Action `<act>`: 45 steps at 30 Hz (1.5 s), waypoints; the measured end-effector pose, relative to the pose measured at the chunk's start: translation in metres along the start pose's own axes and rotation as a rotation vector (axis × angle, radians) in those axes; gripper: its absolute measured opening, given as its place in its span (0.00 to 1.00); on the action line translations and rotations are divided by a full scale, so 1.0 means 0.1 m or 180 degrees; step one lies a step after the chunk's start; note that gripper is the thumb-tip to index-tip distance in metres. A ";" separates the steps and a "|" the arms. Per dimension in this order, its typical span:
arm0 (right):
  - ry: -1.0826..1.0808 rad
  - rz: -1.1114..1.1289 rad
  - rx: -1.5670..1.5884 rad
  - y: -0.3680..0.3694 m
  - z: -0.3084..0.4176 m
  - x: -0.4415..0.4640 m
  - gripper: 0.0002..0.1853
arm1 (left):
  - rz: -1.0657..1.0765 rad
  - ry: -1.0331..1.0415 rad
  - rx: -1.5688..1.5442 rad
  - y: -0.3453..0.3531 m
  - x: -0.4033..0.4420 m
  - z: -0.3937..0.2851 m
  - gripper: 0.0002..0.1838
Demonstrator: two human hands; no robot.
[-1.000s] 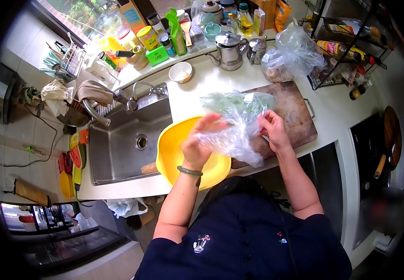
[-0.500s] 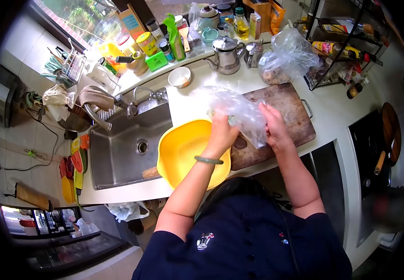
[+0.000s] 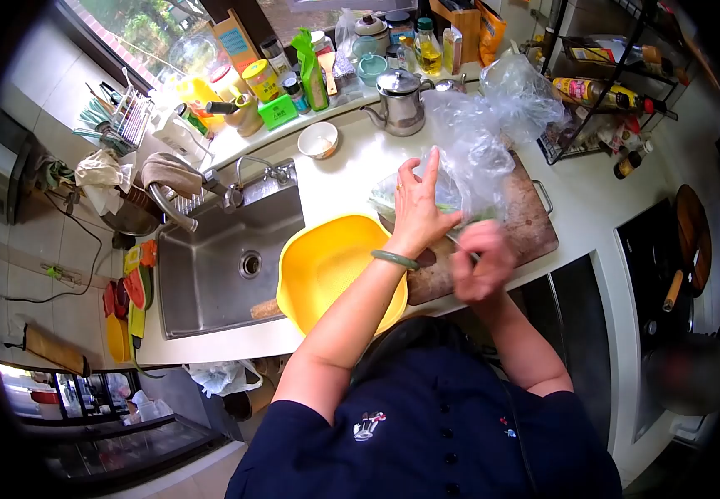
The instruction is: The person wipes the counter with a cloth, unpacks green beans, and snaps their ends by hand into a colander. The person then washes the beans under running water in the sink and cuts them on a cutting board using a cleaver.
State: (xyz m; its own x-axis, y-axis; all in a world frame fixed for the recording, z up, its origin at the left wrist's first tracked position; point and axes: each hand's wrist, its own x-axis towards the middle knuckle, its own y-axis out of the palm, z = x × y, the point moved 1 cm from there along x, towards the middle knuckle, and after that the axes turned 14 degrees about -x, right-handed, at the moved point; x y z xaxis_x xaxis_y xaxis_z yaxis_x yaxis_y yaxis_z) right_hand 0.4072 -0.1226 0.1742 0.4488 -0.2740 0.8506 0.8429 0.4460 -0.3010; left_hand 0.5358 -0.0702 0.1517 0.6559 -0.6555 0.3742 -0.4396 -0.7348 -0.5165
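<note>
A clear plastic bag (image 3: 478, 166) with something green inside lies over the brown cutting board (image 3: 534, 218). My left hand (image 3: 418, 208), a green bangle on its wrist, is at the bag's near left side with its fingers spread apart. Just right of it, my right hand (image 3: 483, 262) is blurred by motion above the board, its fingers curled; what it holds, if anything, cannot be made out. A yellow basin (image 3: 318, 266) sits left of the board, partly under my left forearm.
Left of the basin is a steel sink (image 3: 210, 283) with a brown root-like piece (image 3: 267, 309) near its front edge. A white bowl (image 3: 318, 140) and a metal kettle (image 3: 400, 103) stand behind. A black rack (image 3: 601, 108) is at the back right.
The plastic bag has moved from between my hands to farther back and right, spreading over the board. My left hand has opened and moved right. My right hand has dropped toward me.
</note>
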 end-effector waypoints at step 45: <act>0.0233 0.1578 -0.0973 0.64 -0.09 0.31 0.06 | -0.0474 -0.2943 -0.5251 -0.46 0.05 0.82 0.17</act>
State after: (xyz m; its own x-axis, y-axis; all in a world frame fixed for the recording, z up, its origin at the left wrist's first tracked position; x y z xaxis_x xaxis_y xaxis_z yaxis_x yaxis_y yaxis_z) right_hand 0.4778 -0.1106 0.1778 0.8214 -0.1584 0.5479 0.5697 0.2729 -0.7753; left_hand 0.6099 -0.0258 0.1140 0.5700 -0.7051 -0.4219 -0.0556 -0.5454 0.8363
